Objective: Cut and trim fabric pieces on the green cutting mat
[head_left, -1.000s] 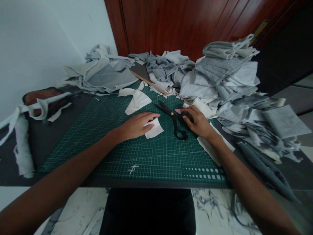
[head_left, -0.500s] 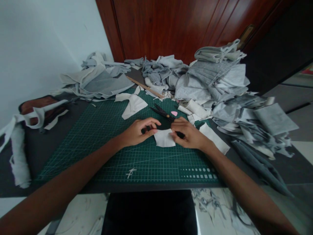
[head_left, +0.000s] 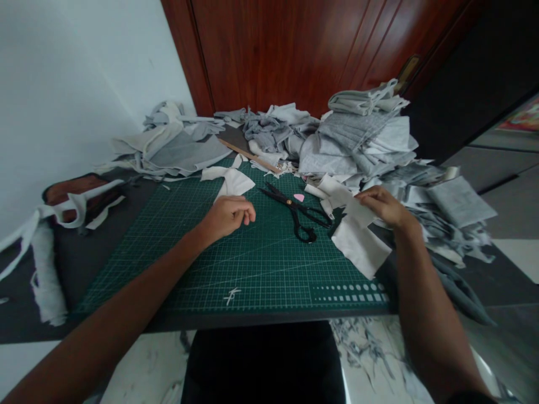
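My right hand [head_left: 384, 206] pinches the edge of a small pale fabric piece [head_left: 359, 214] at the mat's right side. This piece overlaps a larger white fabric piece [head_left: 361, 247] lying below it. My left hand [head_left: 231, 216] is loosely curled over the green cutting mat [head_left: 261, 275], and nothing shows in its fingers. Just beyond it lies a white fabric offcut [head_left: 234, 183], whose lower part it hides. Between my hands, black scissors [head_left: 295, 209] rest with blades pointing up-left, and a small pink chalk-like piece [head_left: 298, 197] sits beside them.
Heaped grey and white fabric [head_left: 357, 134] lines the back and right of the dark table. More cloth [head_left: 181, 148] lies at the back left, near a wooden strip [head_left: 248, 155]. A rolled pale cloth [head_left: 45, 275] and a brown pouch-like item [head_left: 73, 193] are at left.
My right hand has moved right with the small fabric piece, from the mat's middle to beside the larger white piece. My left hand has let go and drawn back left, uncovering the scissors.
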{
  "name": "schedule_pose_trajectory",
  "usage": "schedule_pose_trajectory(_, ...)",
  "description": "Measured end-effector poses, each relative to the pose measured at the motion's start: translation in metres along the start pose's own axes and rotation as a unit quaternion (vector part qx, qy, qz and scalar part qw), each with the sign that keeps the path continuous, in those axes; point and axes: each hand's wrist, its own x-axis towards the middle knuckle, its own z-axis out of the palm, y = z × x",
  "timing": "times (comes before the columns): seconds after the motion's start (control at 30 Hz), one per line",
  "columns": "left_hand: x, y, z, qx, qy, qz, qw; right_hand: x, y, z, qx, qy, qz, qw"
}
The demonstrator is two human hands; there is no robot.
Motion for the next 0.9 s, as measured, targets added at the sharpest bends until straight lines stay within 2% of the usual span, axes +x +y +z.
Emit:
schedule_pose_trajectory(0.07,0.000,-0.008,-0.006,0.046,0.022,-0.053,0.997,0.002,0.002,-0.003,-0.045,0.012,-0.023,0.999)
schedule_pose_trajectory(0.17,0.001,-0.018,-0.012,0.135,0.062,-0.101,0.984,0.007,-0.005,0.005,-0.109,0.105,-0.073,0.986)
schedule_pose_trajectory(0.2,0.000,-0.021,-0.013,0.175,0.076,-0.115,0.975,0.008,-0.008,0.011,-0.121,0.135,-0.087,0.980)
schedule_pose_trajectory(0.27,-0.002,-0.026,-0.014,0.255,0.086,-0.160,0.950,0.010,-0.017,0.026,-0.129,0.155,-0.112,0.973)
schedule_pose_trajectory(0.37,-0.007,-0.030,-0.013,0.332,0.036,-0.248,0.909,0.011,-0.035,0.051,-0.124,0.135,-0.165,0.969)
schedule_pose_trajectory(0.43,-0.009,-0.031,-0.014,0.344,-0.002,-0.265,0.901,0.010,-0.047,0.066,-0.116,0.111,-0.202,0.966)
schedule_pose_trajectory(0.53,-0.009,-0.032,-0.016,0.338,-0.018,-0.234,0.911,0.006,-0.061,0.079,-0.112,0.063,-0.256,0.958)
schedule_pose_trajectory(0.67,-0.005,-0.033,-0.017,0.298,0.006,-0.214,0.930,0.003,-0.068,0.084,-0.094,0.017,-0.290,0.952)
schedule_pose_trajectory(0.73,-0.003,-0.030,-0.014,0.234,-0.003,-0.202,0.951,0.003,-0.068,0.085,-0.088,0.007,-0.294,0.952)
schedule_pose_trajectory(0.8,-0.002,-0.022,-0.009,0.135,-0.042,-0.176,0.974,0.004,-0.067,0.087,-0.083,-0.003,-0.299,0.951)
schedule_pose_trajectory(0.87,0.000,-0.011,-0.004,0.046,-0.075,-0.147,0.985,0.004,-0.068,0.089,-0.076,-0.020,-0.310,0.948)
schedule_pose_trajectory(0.9,0.000,-0.006,-0.001,0.026,-0.072,-0.133,0.988,0.004,-0.069,0.091,-0.073,-0.031,-0.316,0.945)
